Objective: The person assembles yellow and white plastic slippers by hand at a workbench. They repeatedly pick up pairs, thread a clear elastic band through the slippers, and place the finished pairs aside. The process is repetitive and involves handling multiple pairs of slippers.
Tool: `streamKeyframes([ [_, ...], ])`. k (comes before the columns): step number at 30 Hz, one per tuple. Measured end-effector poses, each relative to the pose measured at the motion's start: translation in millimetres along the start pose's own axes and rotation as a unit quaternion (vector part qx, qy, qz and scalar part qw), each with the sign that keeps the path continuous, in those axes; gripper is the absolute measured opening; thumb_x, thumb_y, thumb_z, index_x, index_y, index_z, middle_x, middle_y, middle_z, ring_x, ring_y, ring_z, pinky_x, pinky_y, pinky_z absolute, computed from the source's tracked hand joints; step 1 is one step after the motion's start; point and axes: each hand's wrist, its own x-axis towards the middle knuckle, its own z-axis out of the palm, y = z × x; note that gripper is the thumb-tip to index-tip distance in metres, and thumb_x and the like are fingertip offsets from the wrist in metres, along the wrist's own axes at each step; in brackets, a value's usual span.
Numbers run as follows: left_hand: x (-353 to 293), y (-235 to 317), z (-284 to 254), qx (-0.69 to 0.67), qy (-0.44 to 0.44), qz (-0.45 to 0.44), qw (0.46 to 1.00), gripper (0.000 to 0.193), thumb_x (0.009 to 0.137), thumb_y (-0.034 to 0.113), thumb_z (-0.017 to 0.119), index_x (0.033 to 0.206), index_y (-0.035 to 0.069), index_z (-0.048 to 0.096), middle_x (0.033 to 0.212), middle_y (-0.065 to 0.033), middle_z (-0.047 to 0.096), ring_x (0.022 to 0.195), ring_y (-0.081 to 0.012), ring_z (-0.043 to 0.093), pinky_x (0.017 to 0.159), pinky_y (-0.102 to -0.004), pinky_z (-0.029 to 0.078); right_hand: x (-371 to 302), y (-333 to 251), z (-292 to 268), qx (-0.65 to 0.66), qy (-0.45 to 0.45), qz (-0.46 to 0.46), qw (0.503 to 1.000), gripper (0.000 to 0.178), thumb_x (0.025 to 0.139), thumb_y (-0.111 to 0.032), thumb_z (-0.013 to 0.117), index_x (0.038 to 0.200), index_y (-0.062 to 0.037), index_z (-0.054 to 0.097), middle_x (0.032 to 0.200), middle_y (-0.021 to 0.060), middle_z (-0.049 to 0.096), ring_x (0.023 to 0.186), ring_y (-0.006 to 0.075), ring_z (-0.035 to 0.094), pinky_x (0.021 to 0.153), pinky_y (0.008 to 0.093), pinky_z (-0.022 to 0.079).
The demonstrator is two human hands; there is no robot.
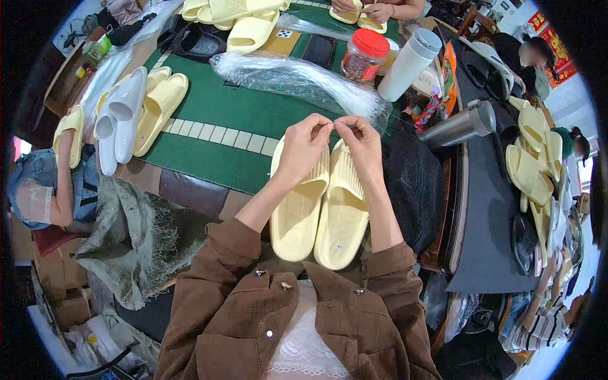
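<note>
At the centre of the frame, the left hand [303, 149] and right hand [361, 145] meet tip to tip, thumb and forefinger pressed together on each; whatever the fingers [324, 126] may pinch is too small to tell. Such close work probably goes best with level fingertips, relaxed wrists and light, even pressure, so that nothing thin slips or gets bent. Just below them, a pair of pale yellow slippers [293, 223] lies side by side, toes toward the top: matte, seemingly moulded foam, with ribbed straps, rounded heels and finely textured footbeds. Right of these bunches black mesh fabric [411, 180]. Above, on the green worktop [209, 166], stretches a glossy bundle of clear strands [285, 76], near a see-through jar [365, 58] with a red lid and a smooth white flask [411, 64]. Toward the left edge hangs coarse, frayed grey-green cloth [130, 237].
</note>
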Motion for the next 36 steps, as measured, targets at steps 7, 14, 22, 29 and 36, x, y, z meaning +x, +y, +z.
streamKeyframes([
  [7, 1.4, -9.5, 1.4, -0.063, 0.051, 0.028, 0.996, 0.011, 0.093, 0.008, 0.061, 0.102, 0.001, 0.063, 0.073, 0.0007, 0.06, 0.067, -0.0036, 0.054, 0.06, -0.0221, 0.044, -1.0, -1.5, 1.8, 0.021, 0.022, 0.017, 0.999, 0.015, 0.087, -0.013, 0.069, 0.095, -0.001, 0.069, 0.077, -0.0019, 0.06, 0.066, 0.0051, 0.047, 0.06, 0.0224, 0.04],
  [14, -2.0, 3.2, -1.6, -0.013, 0.011, -0.029, 0.999, 0.011, 0.093, 0.012, 0.064, 0.096, 0.001, 0.064, 0.063, 0.005, 0.049, 0.058, -0.0022, 0.04, 0.05, -0.0234, 0.033, -3.4, -4.1, 3.9, -0.056, 0.026, -0.042, 0.997, 0.013, 0.084, -0.012, 0.072, 0.094, -0.0031, 0.069, 0.08, 0.0013, 0.06, 0.063, 0.0072, 0.048, 0.059, 0.024, 0.041],
  [22, 0.8, -8.0, 3.3, -0.039, 0.05, 0.025, 0.998, 0.008, 0.092, 0.009, 0.063, 0.093, 0.0, 0.063, 0.071, 0.0044, 0.055, 0.063, -0.0022, 0.046, 0.056, -0.0216, 0.039, -3.2, -5.7, 5.4, -0.068, 0.037, -0.05, 0.996, 0.012, 0.083, -0.011, 0.071, 0.092, -0.0025, 0.067, 0.079, 0.0027, 0.059, 0.064, 0.0085, 0.05, 0.059, 0.0257, 0.043],
  [29, -0.4, -3.7, -0.5, -0.026, 0.019, -0.017, 0.999, 0.009, 0.092, 0.009, 0.063, 0.093, -0.001, 0.062, 0.075, 0.0024, 0.058, 0.067, -0.0027, 0.048, 0.06, -0.0214, 0.042, -6.7, -12.6, 5.9, -0.112, 0.01, -0.08, 0.99, 0.012, 0.084, -0.01, 0.07, 0.091, -0.0011, 0.065, 0.082, 0.0055, 0.062, 0.067, 0.0105, 0.056, 0.063, 0.0273, 0.047],
  [36, 0.5, -9.3, 0.5, -0.005, 0.058, -0.002, 0.998, 0.013, 0.097, 0.012, 0.057, 0.097, -0.001, 0.057, 0.081, -0.0017, 0.059, 0.07, -0.0063, 0.051, 0.063, -0.0244, 0.045, -3.8, -7.3, 10.4, -0.019, 0.015, -0.093, 0.995, 0.009, 0.087, -0.004, 0.064, 0.095, 0.001, 0.064, 0.087, 0.008, 0.064, 0.073, 0.0129, 0.061, 0.067, 0.0273, 0.049],
])
